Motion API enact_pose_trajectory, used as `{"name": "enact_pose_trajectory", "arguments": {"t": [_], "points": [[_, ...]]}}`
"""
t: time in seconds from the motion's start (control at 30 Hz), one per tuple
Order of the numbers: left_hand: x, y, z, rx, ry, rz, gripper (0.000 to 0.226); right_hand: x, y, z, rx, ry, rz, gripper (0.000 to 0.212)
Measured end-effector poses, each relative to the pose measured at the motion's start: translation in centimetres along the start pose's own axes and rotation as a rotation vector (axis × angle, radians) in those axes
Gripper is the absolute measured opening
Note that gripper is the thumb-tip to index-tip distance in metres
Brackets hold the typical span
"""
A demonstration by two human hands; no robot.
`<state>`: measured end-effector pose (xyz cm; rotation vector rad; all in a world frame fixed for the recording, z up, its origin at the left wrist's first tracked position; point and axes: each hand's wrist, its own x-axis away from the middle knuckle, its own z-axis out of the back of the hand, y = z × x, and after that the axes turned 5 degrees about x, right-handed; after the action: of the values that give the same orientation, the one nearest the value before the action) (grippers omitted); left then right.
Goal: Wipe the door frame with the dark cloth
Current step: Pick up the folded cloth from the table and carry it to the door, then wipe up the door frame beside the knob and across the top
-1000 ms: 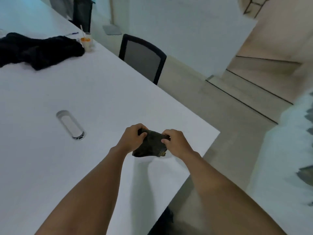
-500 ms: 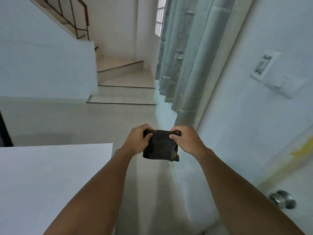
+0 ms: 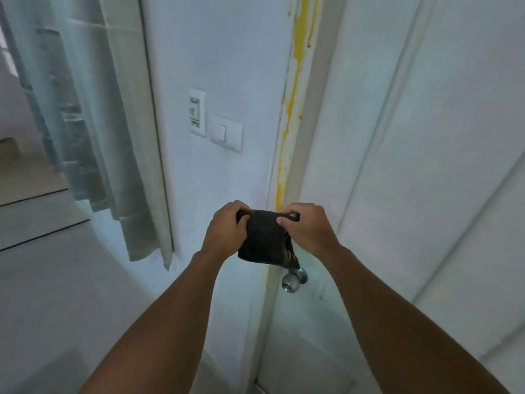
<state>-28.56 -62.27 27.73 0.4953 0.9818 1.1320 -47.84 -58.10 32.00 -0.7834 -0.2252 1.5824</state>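
Observation:
The dark cloth hangs folded between both hands in front of me. My left hand grips its left top corner and my right hand pinches its right top corner. Behind the cloth rises the white door frame, streaked from top to hand height with a yellow-orange stain. The cloth is held in the air just short of the frame; I cannot tell if it touches.
A white door fills the right side, with a round metal knob just below the cloth. Two wall switches sit left of the frame. A pale curtain hangs at the left beside a floor step.
My view has swung right, away from the white table and stairs, onto the wall, door and stained frame. Both hands still hold the cloth in front of me in the same way.

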Motion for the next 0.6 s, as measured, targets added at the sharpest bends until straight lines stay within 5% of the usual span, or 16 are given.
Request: {"name": "enact_pose_trajectory", "arguments": {"t": [0.3,0.6], "points": [[-1.0,-1.3,-3.8,-0.060,0.090,-0.153,0.011,2.2,1.9,-1.2,0.008,0.103,-0.163,0.005],[-0.3,-2.4,-6.5,0.190,0.115,0.061,0.011,2.8,2.3,-4.6,-0.019,0.213,-0.316,0.005]]}}
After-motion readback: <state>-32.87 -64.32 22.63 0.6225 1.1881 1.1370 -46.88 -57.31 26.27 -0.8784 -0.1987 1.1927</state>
